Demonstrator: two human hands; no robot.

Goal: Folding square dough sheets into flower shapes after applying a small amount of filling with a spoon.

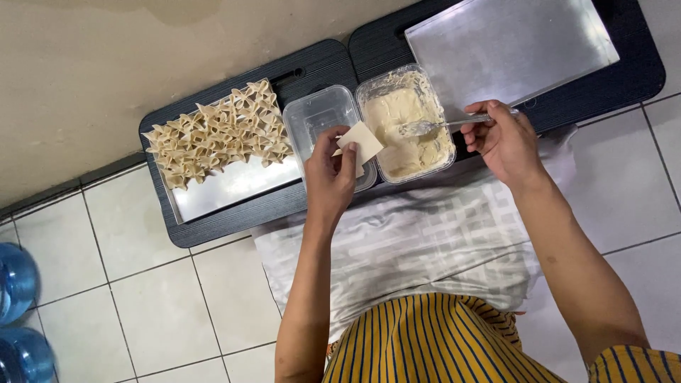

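My left hand [328, 171] holds a small square dough wrapper [360, 142] over the edge of a clear plastic tub [320, 117]. My right hand [505, 139] grips the handle of a metal spoon [436, 125], its bowl resting in a second clear tub full of pale creamy filling [406, 128]. To the left, a metal tray [234, 186] carries several folded dumplings [218, 133] packed at its far end.
Both trays sit on black low boards [213, 227] on the tiled floor by a beige wall. A bare metal tray [507, 46] lies at the upper right. A pale checked cloth [418, 248] covers my lap. Blue water bottles [18, 284] stand at the left edge.
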